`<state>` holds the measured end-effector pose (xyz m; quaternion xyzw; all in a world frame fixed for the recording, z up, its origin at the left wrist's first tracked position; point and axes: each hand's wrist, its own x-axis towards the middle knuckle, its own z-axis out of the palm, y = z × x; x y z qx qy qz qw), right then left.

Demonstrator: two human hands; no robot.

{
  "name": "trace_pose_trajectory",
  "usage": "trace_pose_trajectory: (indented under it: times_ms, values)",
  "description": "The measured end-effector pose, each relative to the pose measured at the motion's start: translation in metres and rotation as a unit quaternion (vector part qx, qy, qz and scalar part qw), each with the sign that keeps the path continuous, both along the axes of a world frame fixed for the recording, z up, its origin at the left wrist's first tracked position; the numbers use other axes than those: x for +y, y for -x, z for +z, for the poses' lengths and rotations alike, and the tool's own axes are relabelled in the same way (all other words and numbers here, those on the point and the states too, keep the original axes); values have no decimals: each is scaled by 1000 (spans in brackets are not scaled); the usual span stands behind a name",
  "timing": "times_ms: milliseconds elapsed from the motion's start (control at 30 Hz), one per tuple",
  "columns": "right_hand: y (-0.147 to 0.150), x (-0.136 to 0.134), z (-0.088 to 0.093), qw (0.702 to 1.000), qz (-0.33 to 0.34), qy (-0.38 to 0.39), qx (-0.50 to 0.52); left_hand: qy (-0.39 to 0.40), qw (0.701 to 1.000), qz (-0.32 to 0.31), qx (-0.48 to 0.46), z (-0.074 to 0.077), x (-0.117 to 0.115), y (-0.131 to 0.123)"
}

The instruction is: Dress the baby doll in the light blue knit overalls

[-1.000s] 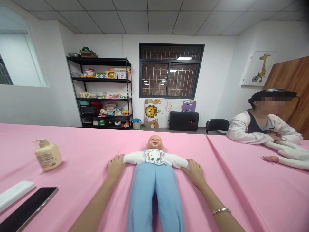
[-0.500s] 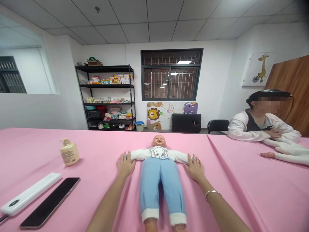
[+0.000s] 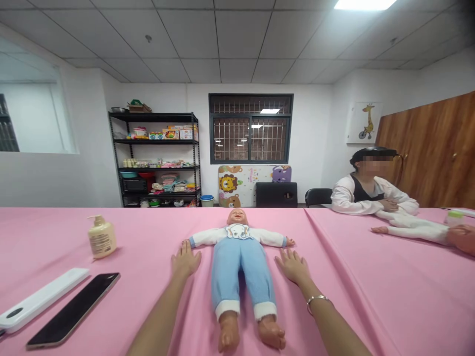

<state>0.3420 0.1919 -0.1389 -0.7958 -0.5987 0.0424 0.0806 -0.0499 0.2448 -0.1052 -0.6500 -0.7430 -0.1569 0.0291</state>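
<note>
A baby doll (image 3: 237, 262) in a white elephant top and blue trousers lies on its back on a pink-covered table (image 3: 356, 301), with its bare feet towards me. My left hand (image 3: 185, 259) rests flat on the cloth, fingers spread, just left of the doll's waist and below its arm. My right hand (image 3: 293, 266) lies flat on the other side, also holding nothing and not touching the doll. A metal bangle (image 3: 317, 302) circles my right wrist.
Left of the doll lie a pump bottle of lotion (image 3: 101, 237), a white bar-shaped device (image 3: 42, 300) and a black phone (image 3: 73, 310). At the right, a seated person (image 3: 367, 193) sits behind a second doll (image 3: 411, 230), and another person's hand (image 3: 462, 238) enters.
Both my hands have slid back off the doll's arms onto the cloth, and they now rest lower, beside its waist. The view has tilted up, showing the doll's feet and more of the room.
</note>
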Motion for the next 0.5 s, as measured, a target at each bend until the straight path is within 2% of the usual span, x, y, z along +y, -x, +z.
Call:
trace_pose_trajectory:
  times_ms: [133, 233, 333, 400, 467, 500]
  values:
    - [-2, -1, -1, 1000, 2, -29, -8, -23, 1000, 10, -2, 1, -4, -3]
    - [-6, 0, -5, 998, 19, -54, 2, -7, 1000, 14, -11, 9, -15, -9]
    - [4, 2, -4, 987, 20, -119, 111, -49, 997, -39, -50, 23, -28, -23]
    - [24, 0, 3, 948, 22, -195, 249, -127, 979, -92, -128, 31, -38, -38]
    - [52, -5, 13, 888, 53, -245, 387, -162, 938, -178, -249, 36, -48, -57]
    - [67, -10, 19, 863, 83, -246, 434, -159, 914, -225, -297, 37, -53, -67]
